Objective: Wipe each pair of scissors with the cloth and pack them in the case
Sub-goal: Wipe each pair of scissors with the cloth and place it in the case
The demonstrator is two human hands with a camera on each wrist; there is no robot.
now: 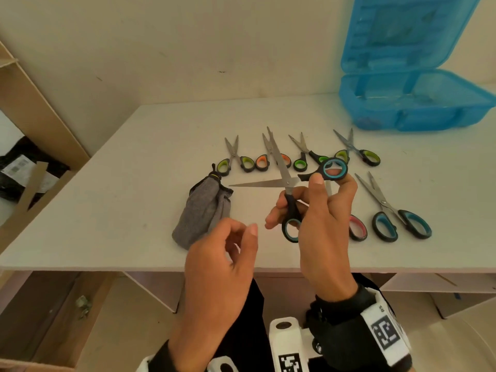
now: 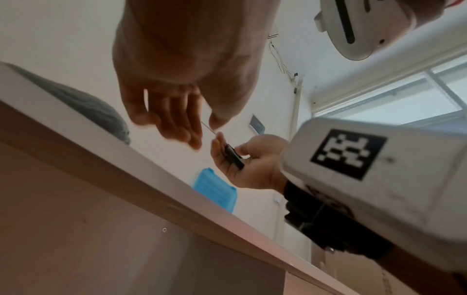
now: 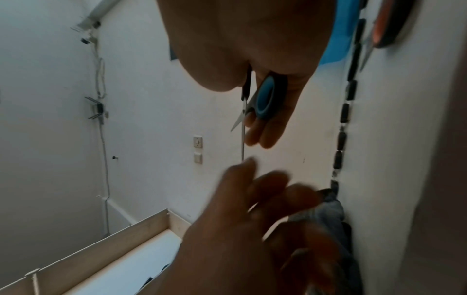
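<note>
Blue-ringed scissors [image 1: 291, 183] are lifted above the table [image 1: 134, 183], with the blades spread wide open. The right hand [image 1: 322, 224] grips them by the two handles: thumb and fingers pinch the upper ring, and the lower ring sits against the other fingers. The left hand [image 1: 222, 261] holds nothing; its fingers are loosely curled, just beside the grey cloth [image 1: 204, 210], which lies on the table to the left of the held scissors and is not touched yet.

I judge that the wiping of this pair has not begun. To do it well, the left hand should first take the cloth and fold it over one blade, then draw it from the pivot toward the tip, with the fingers on the flat sides and away from the edge. The right hand should keep the handles steady so the blades do not snap together on the cloth or on a finger. After both blades are wiped, it is better to close the scissors before they go to the case.

Behind the held scissors, four small pairs [image 1: 300, 154] lie in a row on the table, and to the right of them lie other big pairs [image 1: 391, 208]. The blue case [image 1: 413, 103] stands open far behind and to the right, against a pale wall. The table is white and matte, under it there are wooden shelves.
</note>
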